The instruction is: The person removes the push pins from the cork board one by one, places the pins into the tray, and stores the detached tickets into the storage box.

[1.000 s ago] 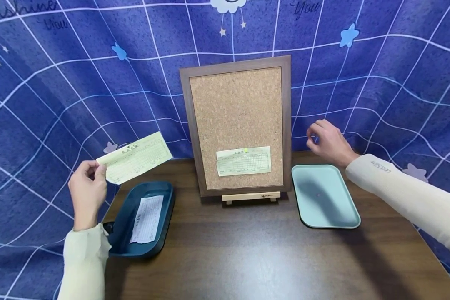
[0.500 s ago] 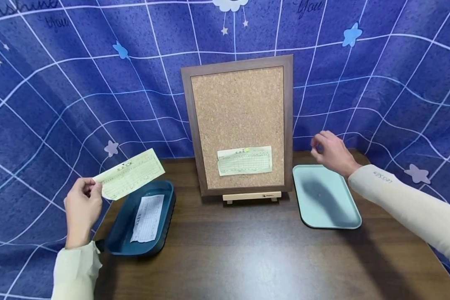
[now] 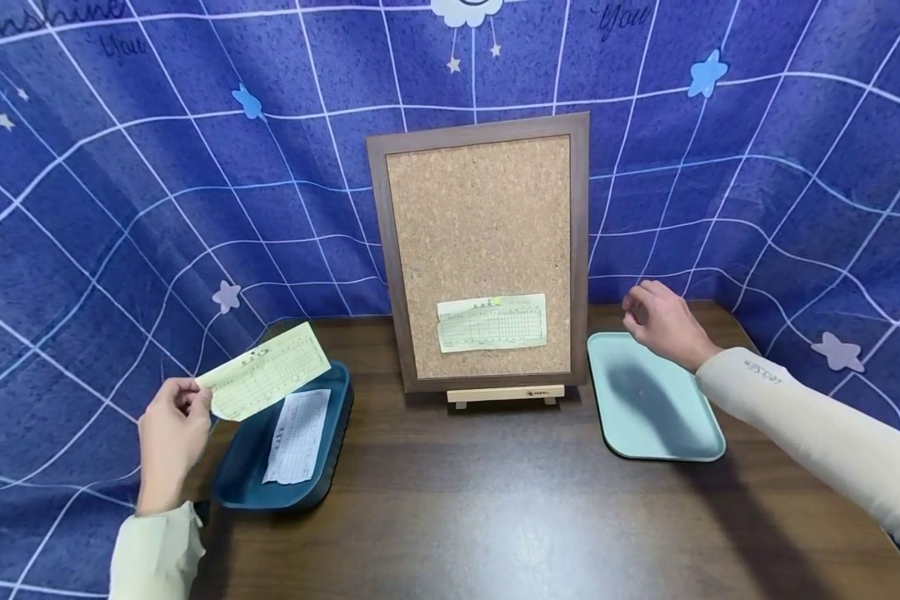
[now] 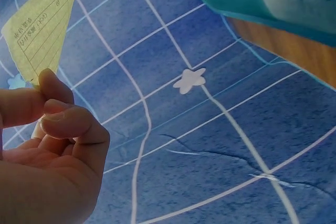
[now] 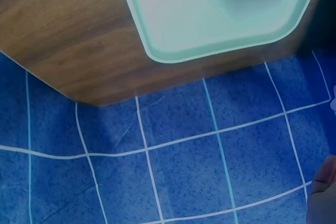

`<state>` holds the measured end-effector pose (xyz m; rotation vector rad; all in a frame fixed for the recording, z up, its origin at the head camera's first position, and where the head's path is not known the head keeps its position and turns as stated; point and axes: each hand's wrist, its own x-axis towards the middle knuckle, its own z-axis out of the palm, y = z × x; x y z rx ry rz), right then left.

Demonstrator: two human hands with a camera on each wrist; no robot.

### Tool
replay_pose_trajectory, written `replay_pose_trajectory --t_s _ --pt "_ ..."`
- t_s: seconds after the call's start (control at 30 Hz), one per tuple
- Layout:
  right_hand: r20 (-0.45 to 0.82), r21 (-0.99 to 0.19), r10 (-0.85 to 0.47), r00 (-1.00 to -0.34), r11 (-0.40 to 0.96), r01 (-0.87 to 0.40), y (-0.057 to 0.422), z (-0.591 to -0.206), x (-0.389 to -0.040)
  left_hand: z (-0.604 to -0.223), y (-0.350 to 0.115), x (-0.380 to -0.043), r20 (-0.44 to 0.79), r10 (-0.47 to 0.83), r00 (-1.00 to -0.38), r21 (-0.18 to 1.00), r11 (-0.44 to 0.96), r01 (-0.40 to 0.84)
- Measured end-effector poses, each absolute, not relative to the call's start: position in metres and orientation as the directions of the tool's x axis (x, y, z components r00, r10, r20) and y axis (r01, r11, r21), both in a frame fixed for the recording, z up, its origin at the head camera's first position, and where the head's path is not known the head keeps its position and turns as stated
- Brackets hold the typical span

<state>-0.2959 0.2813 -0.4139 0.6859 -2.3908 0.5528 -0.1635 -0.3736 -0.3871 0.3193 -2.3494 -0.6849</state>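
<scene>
My left hand [image 3: 172, 433] pinches a corner of a pale yellow receipt slip [image 3: 266, 372] between thumb and fingers. The slip is tilted and overlaps the dark blue tray [image 3: 240, 493] in the head view. Inside that tray lies a whitish printed slip [image 3: 297, 437]. In the left wrist view, the yellow slip [image 4: 42, 27] rises from the fingertips. My right hand [image 3: 667, 323] hovers over the far edge of the pale green tray [image 3: 675, 433], fingers curled; I cannot tell whether they hold something small. The right wrist view catches just its edge. A small reddish spot [image 3: 641, 392] shows on that tray.
Between the trays stands a framed cork board [image 3: 480, 217] on a small wooden stand [image 3: 506, 393]. A printed slip [image 3: 492, 325] with a yellow dot [image 3: 496, 301] at its top is on the board's lower part. A blue gridded cloth [image 3: 307, 250] hangs behind the brown table [image 3: 450, 500].
My left hand has come down with the yellow slip, which now overlaps the blue tray. The right hand has sunk a little toward the green tray.
</scene>
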Motion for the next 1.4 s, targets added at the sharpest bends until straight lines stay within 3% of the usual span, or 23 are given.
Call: replay_pose_trajectory --t_s 0.57,0.83,1.1,1.4 --pt "0.605 -0.239 -0.337 -0.722 0.787 -0.568 0.289 -0.442 -0.290 -0.428 -0.381 -0.153 0.417 -0.420 -0.806 0.578 0.807 -0.122" --pt "0.596 -0.247 -0.335 -0.730 0.788 -0.563 0.294 -0.457 -0.286 -0.445 -0.388 -0.144 0.371 -0.394 -0.841 0.517 0.840 -0.166" --pt "0.500 -0.286 -0.344 -0.795 0.801 -0.526 0.300 -0.470 -0.281 -0.462 -0.389 -0.138 0.291 -0.436 -0.852 0.540 0.810 -0.230" --pt "0.427 -0.316 -0.377 -0.822 0.789 -0.526 0.301 -0.492 -0.275 -0.468 -0.390 -0.130 0.276 -0.342 -0.898 0.436 0.877 -0.200"
